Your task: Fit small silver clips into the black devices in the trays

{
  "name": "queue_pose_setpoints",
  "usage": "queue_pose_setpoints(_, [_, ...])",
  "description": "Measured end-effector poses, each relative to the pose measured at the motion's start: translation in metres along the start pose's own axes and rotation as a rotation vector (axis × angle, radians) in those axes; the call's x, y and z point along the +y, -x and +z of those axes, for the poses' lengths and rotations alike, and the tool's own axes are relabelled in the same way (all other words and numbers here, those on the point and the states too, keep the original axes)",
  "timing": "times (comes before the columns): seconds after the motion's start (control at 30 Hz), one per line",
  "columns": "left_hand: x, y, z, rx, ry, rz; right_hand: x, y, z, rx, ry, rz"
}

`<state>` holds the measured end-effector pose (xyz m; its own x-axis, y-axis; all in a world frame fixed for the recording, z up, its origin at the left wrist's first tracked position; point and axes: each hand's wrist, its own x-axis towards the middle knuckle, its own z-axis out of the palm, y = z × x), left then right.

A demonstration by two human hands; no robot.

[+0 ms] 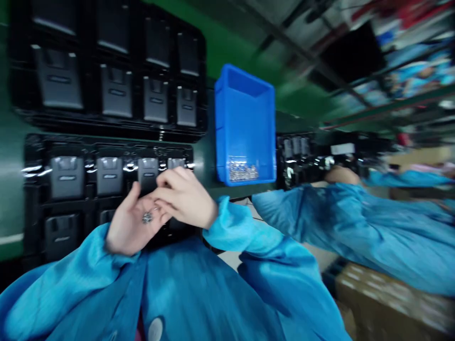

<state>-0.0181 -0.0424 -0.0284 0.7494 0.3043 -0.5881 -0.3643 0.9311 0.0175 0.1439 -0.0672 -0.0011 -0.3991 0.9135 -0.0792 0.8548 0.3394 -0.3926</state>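
Note:
My left hand is turned palm up with the thumb raised, cupping a few small metal parts that look like screws. My right hand reaches across it from the right, fingers curled and pinched together at the left fingertips. What sits between those right fingers is too small to make out. Both hands are above the near edge of a black tray, whose compartments hold flat dark grey devices with a small label on each. Part of the tray is hidden behind my hands.
A second black tray of similar devices lies beyond. Right of it, a blue plastic bin has a pile of small metal parts at its near end. A co-worker's blue sleeve is to the right, above a cardboard box.

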Motion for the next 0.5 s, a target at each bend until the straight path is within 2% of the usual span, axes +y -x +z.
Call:
queue_pose_setpoints(0.1, [0.0037, 0.0001, 0.0015, 0.129, -0.07, -0.024, 0.0026, -0.002, -0.0057, -0.063, 0.055, -0.001])
queue_pose_setpoints(0.23, [0.0018, -0.0012, 0.0063, 0.251, -0.111, -0.022, 0.0042, -0.0014, -0.0063, -0.06, 0.056, 0.003])
queue_pose_setpoints(0.37, [-0.0025, -0.0024, 0.009, 0.302, -0.125, -0.005, 0.004, -0.0011, -0.0035, -0.013, 0.04, 0.013])
queue_pose_setpoints(0.5, [-0.0032, -0.0026, 0.007, 0.293, -0.164, -0.016, 0.001, -0.0012, -0.006, -0.004, 0.073, 0.072])
